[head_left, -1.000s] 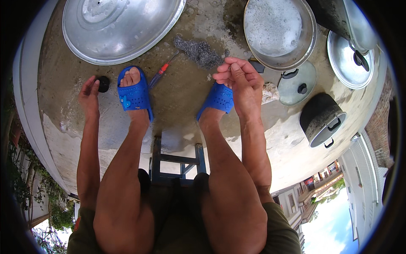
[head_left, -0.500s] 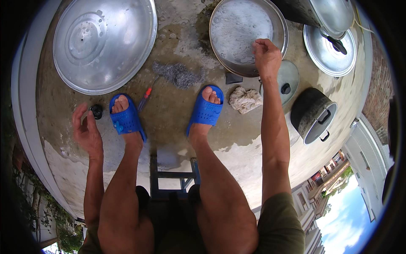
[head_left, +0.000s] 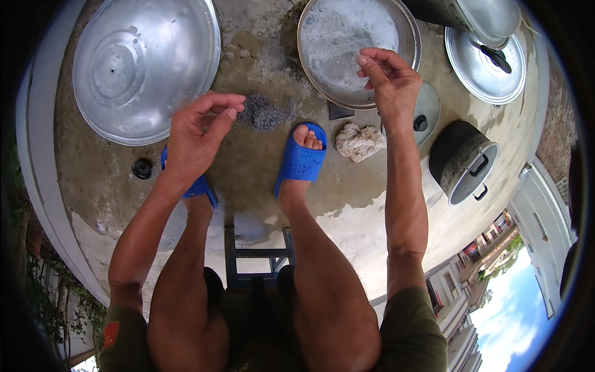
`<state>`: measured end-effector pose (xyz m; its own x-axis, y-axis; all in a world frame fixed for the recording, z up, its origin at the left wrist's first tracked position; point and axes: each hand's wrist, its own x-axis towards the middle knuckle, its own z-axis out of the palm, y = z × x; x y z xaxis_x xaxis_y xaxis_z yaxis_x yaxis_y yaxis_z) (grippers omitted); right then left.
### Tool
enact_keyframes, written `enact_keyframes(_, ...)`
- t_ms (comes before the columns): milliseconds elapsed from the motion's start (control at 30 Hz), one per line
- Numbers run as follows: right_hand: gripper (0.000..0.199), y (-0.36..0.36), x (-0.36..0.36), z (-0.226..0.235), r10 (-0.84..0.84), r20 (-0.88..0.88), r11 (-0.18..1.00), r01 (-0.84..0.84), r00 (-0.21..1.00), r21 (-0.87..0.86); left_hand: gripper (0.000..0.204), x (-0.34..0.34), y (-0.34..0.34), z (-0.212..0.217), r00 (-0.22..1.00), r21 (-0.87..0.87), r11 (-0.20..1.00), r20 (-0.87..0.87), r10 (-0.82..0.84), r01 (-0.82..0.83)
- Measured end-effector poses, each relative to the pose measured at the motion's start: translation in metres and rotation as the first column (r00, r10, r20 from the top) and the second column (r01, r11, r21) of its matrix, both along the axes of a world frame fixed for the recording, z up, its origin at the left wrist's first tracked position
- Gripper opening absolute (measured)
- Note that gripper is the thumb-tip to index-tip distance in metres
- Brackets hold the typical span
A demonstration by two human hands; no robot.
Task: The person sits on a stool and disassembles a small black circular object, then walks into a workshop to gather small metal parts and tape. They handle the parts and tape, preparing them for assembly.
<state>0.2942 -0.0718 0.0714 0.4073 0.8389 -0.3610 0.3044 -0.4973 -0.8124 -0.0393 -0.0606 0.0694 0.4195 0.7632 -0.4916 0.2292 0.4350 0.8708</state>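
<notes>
My left hand (head_left: pixel 201 130) hangs above the ground near the steel wool (head_left: pixel 268 113), thumb and fingers apart with nothing between them. It covers part of my left blue slipper and the spot where a screwdriver lay. My right hand (head_left: pixel 395 87) is raised over the near right edge of a wide round pan (head_left: pixel 322 80) holding whitish, cloudy suds. Its fingers are loosely bent, apart, and appear to hold nothing. Below the pan lie a small dark block (head_left: pixel 340 111) and a crumpled pale cloth (head_left: pixel 359 142). A black round knob (head_left: pixel 142 168) sits left of my slippers.
A large domed aluminium lid (head_left: pixel 167 74) lies at the far left. On the right are a glass lid (head_left: pixel 427 102), a dark pot (head_left: pixel 455 152) on its side, a silver lid (head_left: pixel 505 80) and another pot (head_left: pixel 493 22). A low stool frame (head_left: pixel 257 253) is between my legs.
My left hand has moved up and right from beside the black knob to near the steel wool. My right hand's pinched fingers have loosened, still over the pan.
</notes>
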Motion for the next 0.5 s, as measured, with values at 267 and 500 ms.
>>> enact_keyframes(267, 0.018, -0.065, -0.089, 0.035, -0.220, -0.521, 0.958, 0.282, 0.825, 0.042, 0.028, 0.064, -0.014, 0.018, 0.955, -0.332, 0.943, 0.284, 0.082, 0.018)
enact_keyframes(500, 0.021, -0.068, -0.092, 0.030, -0.082, -0.306, 0.977, 0.137, 0.949, 0.162, 0.026, 0.063, -0.019, 0.012, 0.963, -0.295, 0.955, 0.255, 0.092, -0.013)
